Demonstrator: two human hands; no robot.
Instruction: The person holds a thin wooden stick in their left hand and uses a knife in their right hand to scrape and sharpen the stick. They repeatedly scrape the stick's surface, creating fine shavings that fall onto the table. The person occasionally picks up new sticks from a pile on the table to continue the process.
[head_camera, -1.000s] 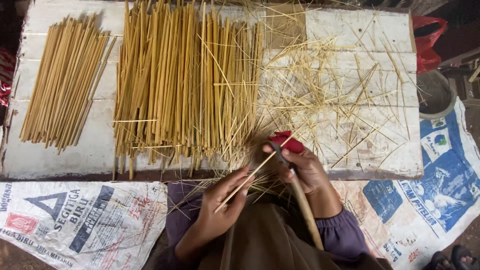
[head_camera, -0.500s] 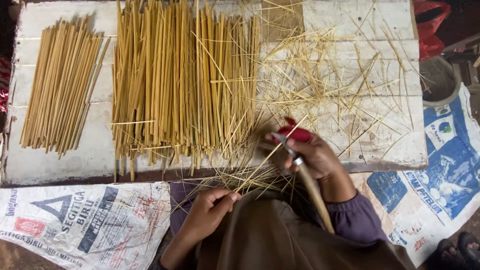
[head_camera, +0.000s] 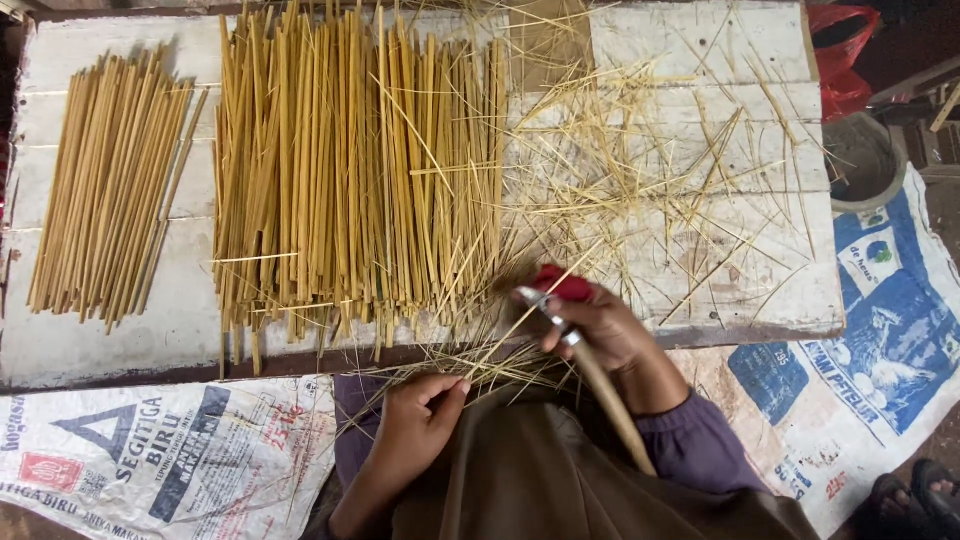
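Note:
My right hand grips a red-handled knife and a long pale bamboo stick that slants down toward my lap. My left hand rests lower, at the near edge of the white board, fingers curled around thin yellow slivers that fan out beside the knife. A wide pile of yellow bamboo strips lies on the board just beyond both hands.
A smaller bundle of bamboo strips lies at the board's left. Loose shavings litter its right part. Printed sacks cover the floor left and right. A red bag and grey bowl sit far right.
My left hand has dropped away from the knife toward my lap. The right hand with knife and stick shifted slightly right and up.

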